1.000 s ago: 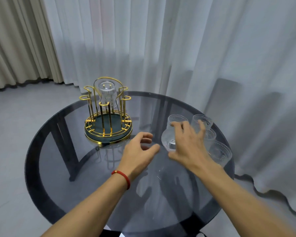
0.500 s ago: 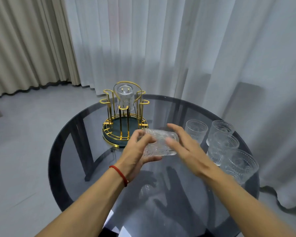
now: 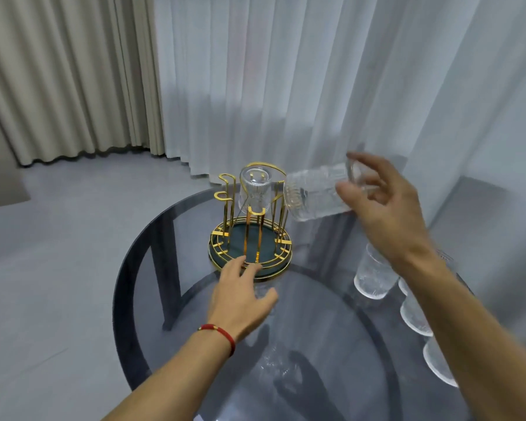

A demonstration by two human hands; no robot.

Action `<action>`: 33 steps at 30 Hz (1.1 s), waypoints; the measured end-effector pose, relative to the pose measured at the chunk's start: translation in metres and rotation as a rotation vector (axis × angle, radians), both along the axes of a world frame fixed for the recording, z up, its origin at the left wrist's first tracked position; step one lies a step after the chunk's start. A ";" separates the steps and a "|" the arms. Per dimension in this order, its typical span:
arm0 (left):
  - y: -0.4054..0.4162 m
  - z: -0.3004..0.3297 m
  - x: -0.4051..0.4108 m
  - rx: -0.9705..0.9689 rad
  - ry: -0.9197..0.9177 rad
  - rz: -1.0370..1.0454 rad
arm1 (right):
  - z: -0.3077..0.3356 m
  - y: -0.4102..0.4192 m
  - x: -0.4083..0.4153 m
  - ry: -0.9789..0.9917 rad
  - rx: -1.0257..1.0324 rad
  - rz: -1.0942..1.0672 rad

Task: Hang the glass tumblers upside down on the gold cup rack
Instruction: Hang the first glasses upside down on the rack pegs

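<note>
The gold cup rack (image 3: 225, 189) stands on its dark green round base at the far side of the table. One glass tumbler (image 3: 255, 189) hangs upside down on a rear peg. My right hand (image 3: 386, 211) grips a second ribbed tumbler (image 3: 313, 194) by its base, tilted sideways with its mouth toward the rack's right pegs. My left hand (image 3: 240, 294) lies flat on the glass, fingertips touching the rack's front rim, holding nothing. Several more tumblers (image 3: 374, 276) stand at the right, partly hidden by my right forearm.
The round smoked-glass table (image 3: 170, 299) has a dark frame beneath. White sheer curtains (image 3: 286, 86) hang close behind the rack and along the right. Beige drapes (image 3: 58, 80) hang at the far left over grey floor.
My right hand has taken the tumbler alone and lifted it up toward the rack's right side. My left hand let go of it and dropped to the rack's base.
</note>
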State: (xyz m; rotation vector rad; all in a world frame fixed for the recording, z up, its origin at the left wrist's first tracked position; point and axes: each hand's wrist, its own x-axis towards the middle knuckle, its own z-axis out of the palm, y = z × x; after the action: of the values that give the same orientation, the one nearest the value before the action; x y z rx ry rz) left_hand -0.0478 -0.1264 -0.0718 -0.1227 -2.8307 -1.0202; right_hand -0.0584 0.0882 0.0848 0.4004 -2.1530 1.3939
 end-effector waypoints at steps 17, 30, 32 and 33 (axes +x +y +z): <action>0.000 -0.011 -0.007 -0.325 -0.091 -0.050 | 0.052 -0.044 -0.158 -0.368 0.487 -0.169; 0.006 -0.007 -0.007 -0.345 -0.116 -0.042 | 0.026 -0.042 -0.181 -0.408 0.777 0.042; 0.007 -0.005 -0.007 -0.350 -0.126 -0.044 | 0.024 -0.042 -0.182 -0.402 0.827 0.048; 0.008 -0.005 -0.007 -0.351 -0.131 -0.045 | 0.023 -0.042 -0.183 -0.405 0.840 0.048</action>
State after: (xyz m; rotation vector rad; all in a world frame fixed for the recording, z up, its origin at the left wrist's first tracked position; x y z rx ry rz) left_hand -0.0553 -0.1188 -0.0770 -0.1585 -3.1131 -0.5462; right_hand -0.2410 0.0462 0.1074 0.4958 -3.0290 0.5410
